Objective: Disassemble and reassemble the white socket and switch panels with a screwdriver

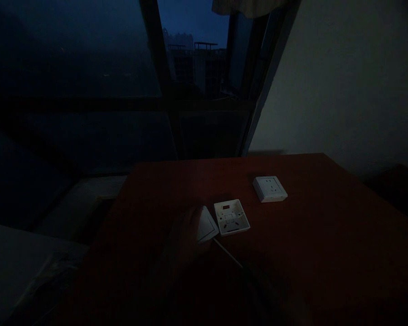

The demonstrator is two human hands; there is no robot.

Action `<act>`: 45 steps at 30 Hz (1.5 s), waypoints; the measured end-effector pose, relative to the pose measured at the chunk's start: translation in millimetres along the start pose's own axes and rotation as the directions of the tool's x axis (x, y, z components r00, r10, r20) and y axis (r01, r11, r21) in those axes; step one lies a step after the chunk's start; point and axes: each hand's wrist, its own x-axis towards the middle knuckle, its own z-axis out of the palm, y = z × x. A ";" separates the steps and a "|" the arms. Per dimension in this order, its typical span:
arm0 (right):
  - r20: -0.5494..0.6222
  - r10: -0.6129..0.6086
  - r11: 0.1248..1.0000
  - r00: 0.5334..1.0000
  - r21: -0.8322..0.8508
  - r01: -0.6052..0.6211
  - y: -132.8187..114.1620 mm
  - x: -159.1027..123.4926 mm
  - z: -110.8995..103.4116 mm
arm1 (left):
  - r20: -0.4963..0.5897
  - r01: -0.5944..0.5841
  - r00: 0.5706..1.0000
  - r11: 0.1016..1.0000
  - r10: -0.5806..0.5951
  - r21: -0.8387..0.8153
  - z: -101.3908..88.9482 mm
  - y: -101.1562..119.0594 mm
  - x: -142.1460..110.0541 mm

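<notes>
In the dim head view, my left hand [185, 231] is closed round the left side of a white wall-switch panel [206, 226], tilted on the table. A screwdriver [227, 252] reaches from the lower right, its thin shaft ending at the panel's lower right edge. Its handle runs into my right hand [265, 290], which is very dark, so the fingers barely show. Just right of the panel lies an open white back box [231, 218], hollow side up, with slots in its base.
A white socket box [271, 188] sits farther back on the right of the reddish-brown table [309, 235]. Behind the table stand a dark-framed window [170, 104] and a pale wall [343, 81]. The table's left edge drops off near a light-coloured surface [20, 253].
</notes>
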 end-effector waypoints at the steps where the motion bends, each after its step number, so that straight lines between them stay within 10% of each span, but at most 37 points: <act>1: -0.004 -0.003 1.000 1.000 0.004 0.003 0.2 -0.5 0.5 | 0.004 0.001 1.000 1.000 -0.001 -0.002 -0.2 0.2 0.3; 18: -0.054 0.031 0.999 0.998 0.024 -0.030 -9.0 -0.4 5.0 | 0.093 0.014 0.996 0.998 -0.009 -0.054 -8.0 15.0 -0.2; 23: 0.107 0.119 0.986 0.987 0.103 -0.130 -16.3 16.2 -1.2 | 0.076 -0.028 0.996 0.992 0.037 -0.119 -5.4 17.6 -1.0; 35: 0.299 0.323 0.712 0.898 0.548 -0.439 -14.5 23.5 -8.2 | 0.006 -0.055 0.998 0.950 0.060 -0.308 -23.9 1.1 2.4; 45: 0.217 0.347 0.682 0.912 0.609 -0.405 -10.3 11.5 -4.3 | -0.047 -0.150 0.988 0.987 0.147 -0.060 -49.9 -29.5 44.5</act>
